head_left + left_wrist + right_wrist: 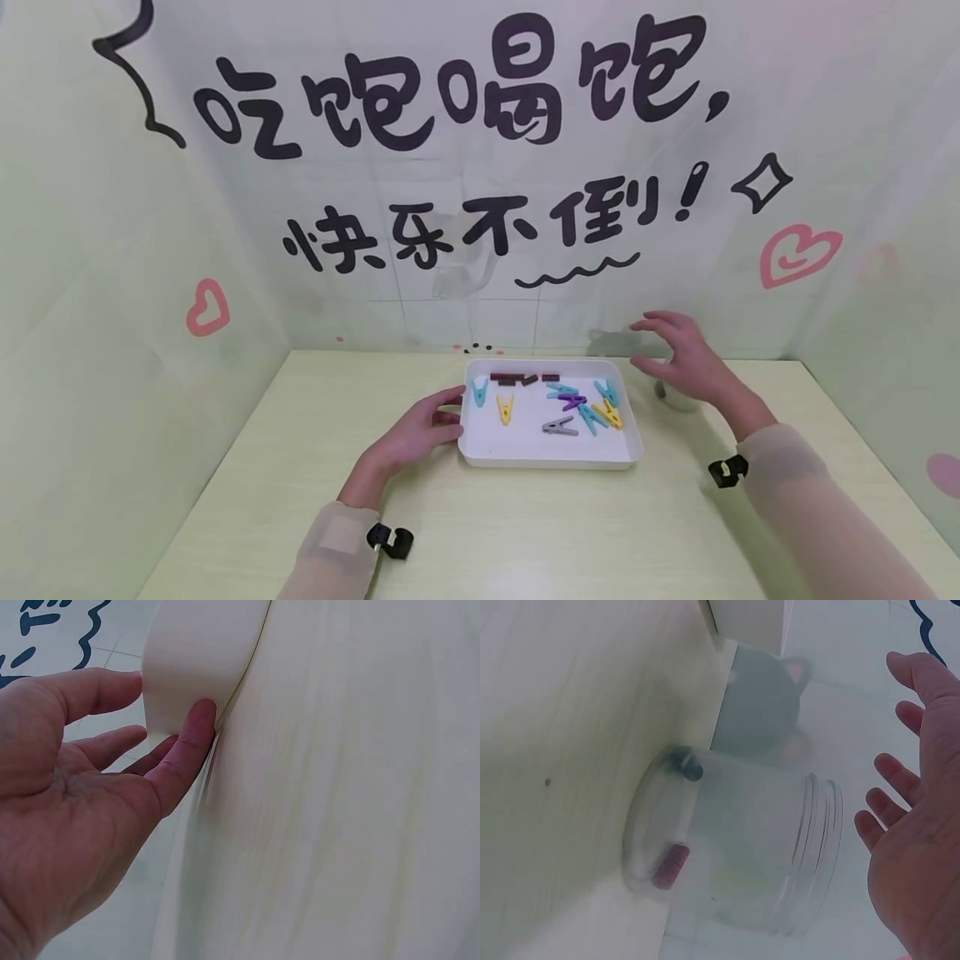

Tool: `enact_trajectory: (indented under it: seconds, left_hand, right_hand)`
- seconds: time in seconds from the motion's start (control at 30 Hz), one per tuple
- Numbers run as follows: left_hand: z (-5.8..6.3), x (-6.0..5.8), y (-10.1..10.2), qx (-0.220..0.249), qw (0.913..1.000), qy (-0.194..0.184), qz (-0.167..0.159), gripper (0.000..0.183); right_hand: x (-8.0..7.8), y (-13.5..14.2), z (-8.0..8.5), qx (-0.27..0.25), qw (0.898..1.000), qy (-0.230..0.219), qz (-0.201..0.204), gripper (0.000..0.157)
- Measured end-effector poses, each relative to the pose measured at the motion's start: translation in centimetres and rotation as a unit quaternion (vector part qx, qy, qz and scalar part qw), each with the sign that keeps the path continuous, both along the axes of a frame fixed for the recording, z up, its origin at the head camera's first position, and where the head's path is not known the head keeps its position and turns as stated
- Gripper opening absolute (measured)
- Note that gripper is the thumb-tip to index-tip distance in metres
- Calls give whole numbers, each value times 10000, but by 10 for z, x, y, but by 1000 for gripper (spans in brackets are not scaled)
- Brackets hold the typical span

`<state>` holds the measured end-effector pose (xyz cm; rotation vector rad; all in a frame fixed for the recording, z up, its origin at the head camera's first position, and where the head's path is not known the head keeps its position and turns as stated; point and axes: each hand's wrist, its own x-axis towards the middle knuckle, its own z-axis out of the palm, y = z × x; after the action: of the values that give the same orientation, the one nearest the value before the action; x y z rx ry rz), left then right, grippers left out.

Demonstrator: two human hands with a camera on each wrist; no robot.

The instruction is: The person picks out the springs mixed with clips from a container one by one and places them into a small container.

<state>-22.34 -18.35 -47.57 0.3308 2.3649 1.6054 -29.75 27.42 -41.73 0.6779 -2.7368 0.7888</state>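
Note:
My left hand (416,429) is at the left end of a white tray (510,448), its fingers touching the outside wall (195,667). Inside the tray lie clothespins: a teal one (480,392) and a yellow one (506,409) on the left, a grey one (560,427), a purple one (572,402) and several more on the right. Short dark-brown pieces (507,377) line its back. Over a see-through jar (742,832), my right hand (682,358) hovers with fingers spread and nothing in them. A reddish-brown piece (671,866) and a dark piece (687,763) sit at the jar's bottom.
The pale wooden table (525,533) carries the tray and jar near its back edge. A white wall sheet (450,183) with large black characters rises right behind, and sheets with pink hearts (207,307) close off the sides. Both sleeves bear black clips (390,541).

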Motion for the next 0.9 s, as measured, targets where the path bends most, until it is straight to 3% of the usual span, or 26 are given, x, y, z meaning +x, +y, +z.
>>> enact_trajectory:
  seconds: [0.37,0.9]
  left_hand:
    - [2,1,1,14,10000,-1,10,65]
    - [5,3,2,-6,10000,-22,48,64]
  right_hand:
    - [-16,-40,3,832,9926,-337,815,40]
    - [-33,-83,3,1936,9668,19,1666,41]
